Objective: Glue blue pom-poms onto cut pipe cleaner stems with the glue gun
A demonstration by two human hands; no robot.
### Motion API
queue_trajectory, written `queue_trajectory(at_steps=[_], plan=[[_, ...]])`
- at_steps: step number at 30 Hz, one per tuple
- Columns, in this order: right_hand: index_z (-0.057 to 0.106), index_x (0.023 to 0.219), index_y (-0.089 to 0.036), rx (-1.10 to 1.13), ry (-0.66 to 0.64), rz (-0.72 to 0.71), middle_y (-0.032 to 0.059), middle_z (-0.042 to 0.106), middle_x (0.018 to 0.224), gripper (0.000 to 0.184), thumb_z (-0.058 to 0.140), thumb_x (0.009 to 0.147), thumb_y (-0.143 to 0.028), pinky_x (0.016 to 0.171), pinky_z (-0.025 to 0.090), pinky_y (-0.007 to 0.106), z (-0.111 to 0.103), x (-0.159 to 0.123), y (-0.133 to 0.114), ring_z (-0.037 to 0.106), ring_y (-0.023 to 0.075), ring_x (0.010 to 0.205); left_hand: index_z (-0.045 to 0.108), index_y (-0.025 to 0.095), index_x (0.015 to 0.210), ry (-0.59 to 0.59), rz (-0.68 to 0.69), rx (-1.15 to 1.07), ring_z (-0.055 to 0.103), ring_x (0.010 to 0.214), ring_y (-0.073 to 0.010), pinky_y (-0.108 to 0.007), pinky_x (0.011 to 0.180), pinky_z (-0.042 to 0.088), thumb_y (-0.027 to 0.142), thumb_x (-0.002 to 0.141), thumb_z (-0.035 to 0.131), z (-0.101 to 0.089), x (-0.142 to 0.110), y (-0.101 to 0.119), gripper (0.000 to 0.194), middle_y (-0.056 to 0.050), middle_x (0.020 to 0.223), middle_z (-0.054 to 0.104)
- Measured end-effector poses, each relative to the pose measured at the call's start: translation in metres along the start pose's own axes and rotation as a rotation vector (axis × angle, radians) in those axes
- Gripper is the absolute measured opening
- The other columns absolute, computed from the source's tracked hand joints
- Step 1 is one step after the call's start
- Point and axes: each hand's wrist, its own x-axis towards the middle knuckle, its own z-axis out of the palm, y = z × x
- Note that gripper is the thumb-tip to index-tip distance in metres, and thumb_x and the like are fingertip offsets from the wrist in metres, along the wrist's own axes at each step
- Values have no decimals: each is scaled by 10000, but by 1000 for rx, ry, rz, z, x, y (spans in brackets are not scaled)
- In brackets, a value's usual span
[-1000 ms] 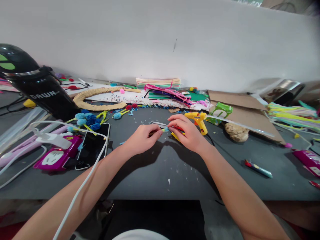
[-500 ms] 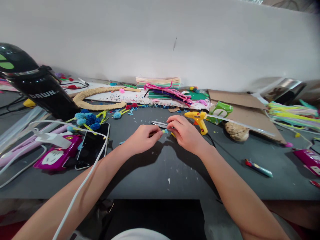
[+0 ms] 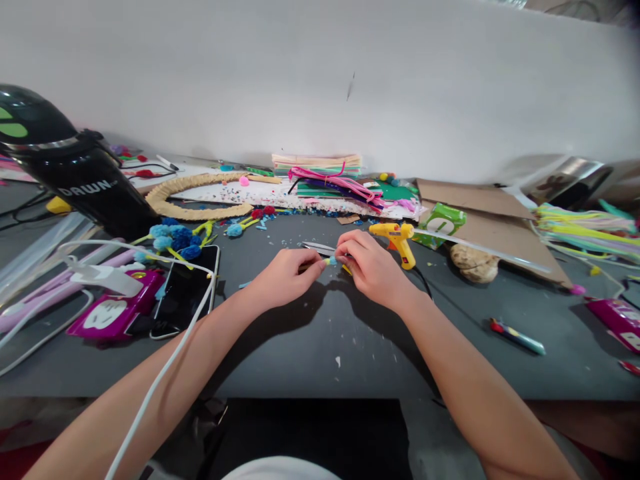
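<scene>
My left hand (image 3: 293, 272) is closed in a pinch on a short fuzzy pipe cleaner piece (image 3: 331, 261), light blue with a yellow-green part at the left fingertips. At its other end, the fingers of my right hand (image 3: 367, 267) are pinched together on the light blue part. Most of the piece is hidden by the fingers. Just behind the hands lie scissors (image 3: 320, 247), their blades showing and the yellow handle partly covered by my right hand. A yellow glue gun (image 3: 397, 241) lies right of my right hand.
A phone (image 3: 187, 293), a purple power block (image 3: 117, 303) and blue pompom stems (image 3: 175, 237) lie at left, near a black bottle (image 3: 95, 177). A white cable crosses over my left forearm. Cardboard (image 3: 500, 237) and a pen-like tool (image 3: 517, 336) are at right.
The fingers of my right hand have shifted very slightly right and closed in on the blue end of the piece. My left hand stays in place.
</scene>
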Motion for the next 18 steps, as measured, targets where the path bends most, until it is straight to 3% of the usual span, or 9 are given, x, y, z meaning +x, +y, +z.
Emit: queue_trajectory(at_steps=[9,15,18], plan=[[586,922,-195,-3,47,43,96,582,1007,120,483,964,-240,846,467,386,-2,-1,1,557,229,941,578,168,749,9,43,34,406,556,-92,-222,535,302,369,951,468,-1,-1,0,306,34,602,488],[629,983,-210,247,158,155,86,625,1088,118,539,938,-271,851,517,361,-5,-1,4,603,223,1017,584,169,775,58,103,129,449,563,-98,-229,567,326,336,958,470,-4,-2,1,272,17,634,552],[643,1057,-225,360,123,271,69,666,1082,193,553,934,-343,814,542,347,-3,-1,4,636,215,986,604,170,807,69,136,159,474,582,-103,-231,582,334,325,962,471,-5,-2,1,257,10,658,574]])
